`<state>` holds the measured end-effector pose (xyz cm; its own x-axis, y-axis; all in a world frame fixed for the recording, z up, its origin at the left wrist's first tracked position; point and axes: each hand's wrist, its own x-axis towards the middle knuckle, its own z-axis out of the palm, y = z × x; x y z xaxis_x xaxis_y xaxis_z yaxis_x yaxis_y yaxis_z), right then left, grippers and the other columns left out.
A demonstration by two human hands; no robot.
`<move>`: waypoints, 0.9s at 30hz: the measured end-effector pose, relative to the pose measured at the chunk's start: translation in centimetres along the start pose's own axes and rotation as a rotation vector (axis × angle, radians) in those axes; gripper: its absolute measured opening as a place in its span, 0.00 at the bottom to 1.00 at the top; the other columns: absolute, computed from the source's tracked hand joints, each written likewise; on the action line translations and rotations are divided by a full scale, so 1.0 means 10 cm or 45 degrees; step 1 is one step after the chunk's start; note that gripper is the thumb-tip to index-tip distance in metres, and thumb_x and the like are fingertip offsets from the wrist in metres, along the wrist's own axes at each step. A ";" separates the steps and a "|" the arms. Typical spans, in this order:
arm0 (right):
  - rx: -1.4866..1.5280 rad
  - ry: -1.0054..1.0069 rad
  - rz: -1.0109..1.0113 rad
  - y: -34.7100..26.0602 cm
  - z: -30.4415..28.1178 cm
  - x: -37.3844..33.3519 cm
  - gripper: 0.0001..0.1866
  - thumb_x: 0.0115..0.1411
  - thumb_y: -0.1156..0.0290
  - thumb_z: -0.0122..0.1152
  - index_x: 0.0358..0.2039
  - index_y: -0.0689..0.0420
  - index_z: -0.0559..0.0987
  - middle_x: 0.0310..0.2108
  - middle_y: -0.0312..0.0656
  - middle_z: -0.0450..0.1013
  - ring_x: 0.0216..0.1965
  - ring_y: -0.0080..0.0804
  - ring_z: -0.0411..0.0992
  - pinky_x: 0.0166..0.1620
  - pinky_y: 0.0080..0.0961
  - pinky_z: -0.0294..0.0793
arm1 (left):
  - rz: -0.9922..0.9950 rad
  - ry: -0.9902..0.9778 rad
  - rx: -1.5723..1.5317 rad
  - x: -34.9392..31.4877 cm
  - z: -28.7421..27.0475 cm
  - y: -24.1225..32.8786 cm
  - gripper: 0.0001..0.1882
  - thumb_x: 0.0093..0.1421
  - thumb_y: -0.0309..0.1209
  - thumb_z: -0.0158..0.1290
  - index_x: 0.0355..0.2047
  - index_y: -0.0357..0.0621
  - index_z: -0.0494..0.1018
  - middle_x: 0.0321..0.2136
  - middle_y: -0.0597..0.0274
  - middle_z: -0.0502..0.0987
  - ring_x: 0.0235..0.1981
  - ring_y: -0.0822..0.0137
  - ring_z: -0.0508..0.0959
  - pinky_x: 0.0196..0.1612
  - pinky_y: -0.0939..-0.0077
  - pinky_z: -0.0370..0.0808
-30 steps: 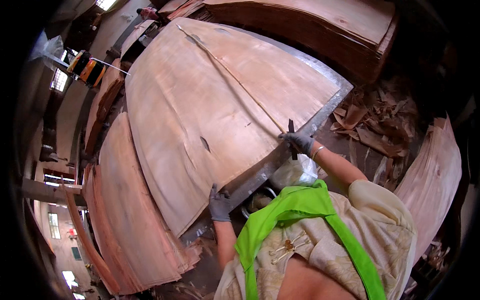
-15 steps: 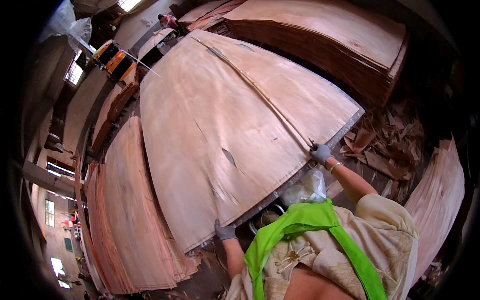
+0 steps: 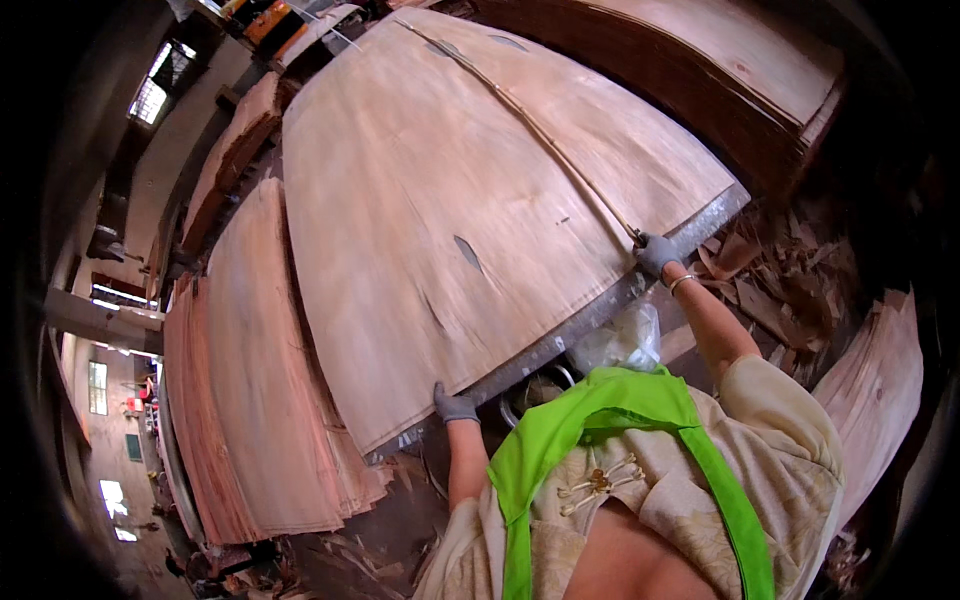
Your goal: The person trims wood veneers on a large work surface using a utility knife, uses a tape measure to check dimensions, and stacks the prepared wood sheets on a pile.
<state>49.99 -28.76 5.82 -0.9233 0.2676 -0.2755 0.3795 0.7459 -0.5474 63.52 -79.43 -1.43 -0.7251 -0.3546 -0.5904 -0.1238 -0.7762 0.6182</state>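
Observation:
A wide, pale wood veneer sheet (image 3: 400, 200) lies over a grey-edged table (image 3: 590, 330) in front of me. It has small holes and a split near its left part. A long thin stick (image 3: 545, 138) runs across its right side, away from me. My right hand (image 3: 657, 255), in a grey glove, is closed round the stick's near end at the sheet's edge. Also gloved in grey, my left hand (image 3: 456, 405) is closed at the sheet's near left edge, its thumb upward; part of its fingers is hidden.
Stacked veneer (image 3: 270, 370) stands close on the left, and a taller veneer stack (image 3: 740, 60) at the far right. Torn veneer scraps (image 3: 770, 280) litter the right floor. A clear plastic bag (image 3: 625, 340) sits against the table's near edge. More veneer (image 3: 880, 400) leans at right.
The sheet has slid away from me a little, baring more of the table's near edge. Both hands stay at its near edge, the right one still on the stick. My view has tilted downward.

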 end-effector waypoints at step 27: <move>0.463 -0.156 -0.405 -0.90 0.96 -2.44 0.15 0.49 0.63 0.55 0.38 0.51 0.75 0.30 0.50 0.73 0.33 0.49 0.71 0.38 0.38 0.70 | -0.208 -0.793 0.685 -0.39 1.66 -0.48 0.16 0.60 0.39 0.43 0.46 0.50 0.65 0.31 0.63 0.70 0.22 0.72 0.68 0.27 0.79 0.69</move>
<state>69.72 -47.88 9.88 -0.9913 -0.0287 -0.1288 0.0961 0.5122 -0.8535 55.67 -65.67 6.57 -0.8920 0.2159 -0.3972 -0.4515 -0.3824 0.8062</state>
